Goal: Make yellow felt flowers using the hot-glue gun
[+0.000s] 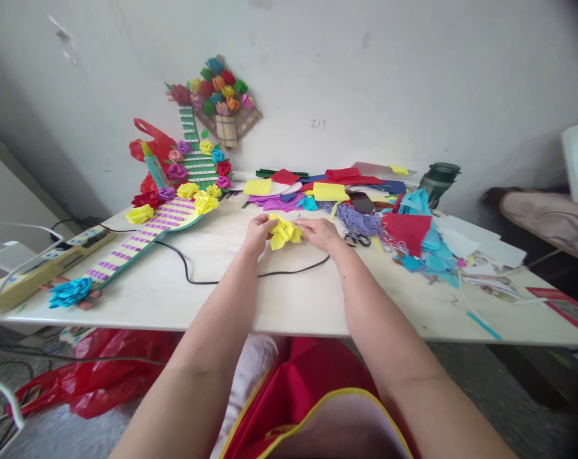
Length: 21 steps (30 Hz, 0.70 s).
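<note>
While left grip (260, 233) and right grip (320, 233) pinch a yellow flower (285, 233), a black cable (202, 282) (slack) and scissors (358, 240) lie nearby.

Yellow paper flower (284, 234) between fingers (308, 224)

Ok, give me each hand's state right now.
Left hand: closed, holding the yellow paper flower by its left side.
Right hand: closed at the flower's right edge; exactly what it pinches can't be told.

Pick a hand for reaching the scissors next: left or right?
Right, probably: the right hand is nearer the scissors, which lie beside its wrist. The left hand, farther off, pinches the yellow paper flower and could steady it meanwhile.
</note>
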Each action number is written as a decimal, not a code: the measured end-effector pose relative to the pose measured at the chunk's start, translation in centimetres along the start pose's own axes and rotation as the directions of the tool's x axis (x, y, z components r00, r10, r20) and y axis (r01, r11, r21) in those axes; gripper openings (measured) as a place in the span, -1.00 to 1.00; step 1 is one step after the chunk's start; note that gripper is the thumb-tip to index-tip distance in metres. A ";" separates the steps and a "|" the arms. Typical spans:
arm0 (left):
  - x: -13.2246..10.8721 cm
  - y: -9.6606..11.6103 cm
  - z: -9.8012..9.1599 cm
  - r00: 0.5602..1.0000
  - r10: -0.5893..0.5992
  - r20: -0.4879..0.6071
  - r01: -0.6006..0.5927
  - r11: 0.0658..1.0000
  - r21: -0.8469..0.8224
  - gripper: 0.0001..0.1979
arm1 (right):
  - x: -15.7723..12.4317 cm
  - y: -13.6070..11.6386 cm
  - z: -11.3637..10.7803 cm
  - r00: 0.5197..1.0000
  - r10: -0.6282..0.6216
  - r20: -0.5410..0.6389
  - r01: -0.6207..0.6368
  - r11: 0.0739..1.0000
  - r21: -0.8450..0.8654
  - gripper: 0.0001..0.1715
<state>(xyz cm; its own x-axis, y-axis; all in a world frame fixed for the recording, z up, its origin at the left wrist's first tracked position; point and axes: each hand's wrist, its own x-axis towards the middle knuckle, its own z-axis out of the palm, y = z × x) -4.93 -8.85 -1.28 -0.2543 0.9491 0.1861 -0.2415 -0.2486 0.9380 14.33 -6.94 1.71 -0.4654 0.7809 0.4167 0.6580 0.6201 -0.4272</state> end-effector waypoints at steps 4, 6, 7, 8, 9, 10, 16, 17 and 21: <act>0.1 -0.1 -0.1 1.000 -0.022 0.006 0.022 1.000 -0.002 -0.72 | 0.0 -0.1 0.0 1.000 0.010 0.017 -0.010 1.000 -0.027 -0.60; 0.1 -0.1 -0.1 1.000 -0.027 0.004 0.028 0.999 -0.022 -0.74 | 0.0 -0.1 0.0 1.000 -0.009 0.004 0.009 0.999 -0.041 -0.61; 0.1 -0.1 -0.1 1.000 -0.028 0.003 0.028 0.999 -0.034 -0.74 | 0.0 0.0 0.0 1.000 -0.020 0.000 0.020 0.999 -0.050 -0.61; 0.0 0.0 0.0 1.000 -0.026 0.002 0.026 0.999 -0.045 -0.75 | 0.0 0.0 0.0 1.000 -0.030 0.000 0.030 0.998 -0.060 -0.60; 0.0 0.0 0.0 1.000 -0.025 0.002 0.025 0.998 -0.054 -0.75 | 0.0 -0.1 0.0 0.999 -0.038 0.003 0.038 0.997 -0.071 -0.60; 0.0 0.0 0.0 1.000 -0.025 0.001 0.025 0.998 -0.058 -0.75 | 0.0 -0.1 0.0 0.999 -0.046 0.009 0.047 0.996 -0.080 -0.59; -0.2 0.3 0.2 0.998 -0.061 -0.003 0.061 0.997 -0.049 -0.77 | 0.0 -0.1 0.1 0.998 -0.044 0.039 0.048 0.991 -0.122 -0.55; -0.3 0.3 0.2 0.998 -0.069 -0.002 0.069 0.997 -0.044 -0.78 | 0.0 0.0 0.2 0.997 -0.058 0.041 0.063 0.990 -0.124 -0.54; -0.6 0.6 0.4 0.997 -0.083 0.000 0.083 0.996 -0.031 -0.80 | 0.3 0.6 0.6 0.989 -0.141 0.035 0.144 0.980 -0.136 -0.52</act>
<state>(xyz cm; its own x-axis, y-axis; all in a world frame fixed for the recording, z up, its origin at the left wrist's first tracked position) -4.54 -9.44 -0.69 -0.2336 0.9663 0.1078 -0.2908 -0.1753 0.9406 14.19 -6.33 1.07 -0.5736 0.6881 0.4445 0.6583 0.7101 -0.2497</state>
